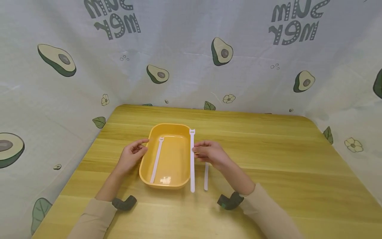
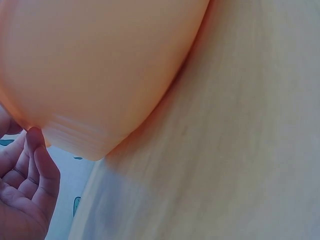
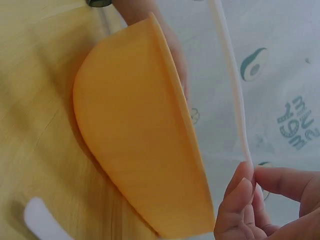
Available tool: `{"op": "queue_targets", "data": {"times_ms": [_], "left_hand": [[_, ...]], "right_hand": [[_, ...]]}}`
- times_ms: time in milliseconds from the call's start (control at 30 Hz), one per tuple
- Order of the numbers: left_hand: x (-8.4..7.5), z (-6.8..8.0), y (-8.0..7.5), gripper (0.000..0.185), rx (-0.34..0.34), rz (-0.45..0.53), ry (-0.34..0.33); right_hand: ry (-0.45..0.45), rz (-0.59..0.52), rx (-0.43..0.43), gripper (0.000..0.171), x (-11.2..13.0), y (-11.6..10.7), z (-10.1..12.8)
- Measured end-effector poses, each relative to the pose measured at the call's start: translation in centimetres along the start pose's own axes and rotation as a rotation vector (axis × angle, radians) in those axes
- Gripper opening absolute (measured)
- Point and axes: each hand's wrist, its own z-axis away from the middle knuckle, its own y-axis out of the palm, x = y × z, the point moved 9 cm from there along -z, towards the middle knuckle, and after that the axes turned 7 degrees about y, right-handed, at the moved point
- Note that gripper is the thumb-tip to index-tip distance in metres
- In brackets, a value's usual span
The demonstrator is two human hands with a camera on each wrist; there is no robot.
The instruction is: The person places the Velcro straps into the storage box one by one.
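In the head view, your left hand (image 1: 131, 154) is at the left side of a deep yellow plastic tray with rounded corners (image 1: 174, 159), and its fingertips hold the rim there. This tray stands on the wood-grained yellow tabletop (image 1: 268, 159). Your right hand (image 1: 212, 153) pinches a long, flat white strip with a wide slotted head (image 1: 192, 172); this strip appears in front of the tray's right rim, with its head pointing away from you. Inside the tray, toward its left wall, lies a second white strip of the same shape (image 1: 157, 161), a little slanted. A third white strip (image 1: 206, 177) lies on the tabletop to the right of the tray, partly hidden under your right hand. Behind, there hangs a white cloth printed with avocados (image 1: 185, 39).

In the left wrist view, you see the outer wall of the tray, and the bent fingers of your left hand gripping its edge.

In the right wrist view, the thumb and fingers of your right hand are closed on the first strip, which is raised and apart from the tray wall. The rounded end of the third strip shows in the lower left corner.
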Motion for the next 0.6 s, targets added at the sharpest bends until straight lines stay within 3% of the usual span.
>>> {"op": "queue_targets", "data": {"times_ms": [600], "left_hand": [[-0.1,0.0,-0.1,0.036,0.003,0.004,0.018]], "right_hand": [[-0.004,-0.013,0.043,0.021,0.9,3.7,-1.7]]}}
